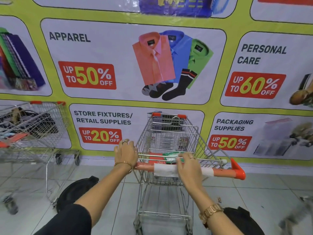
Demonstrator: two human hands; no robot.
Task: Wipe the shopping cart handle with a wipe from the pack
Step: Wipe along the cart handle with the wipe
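A wire shopping cart (171, 133) stands in front of me with an orange handle (221, 173) across its near end. A white wipe (165, 170) is draped over the handle's middle. My right hand (188, 167) presses on the wipe's right part, fingers curled over the bar. My left hand (126, 154) grips the handle's left end. A green and white wipe pack (171, 156) lies in the cart's child seat just beyond the handle, partly hidden by my right hand.
A second cart (33, 126) full of goods stands at the left, close to mine. A sale banner (135, 65) covers the wall right behind the carts. Tiled floor (262, 197) lies to the right. My dark knees show at the bottom.
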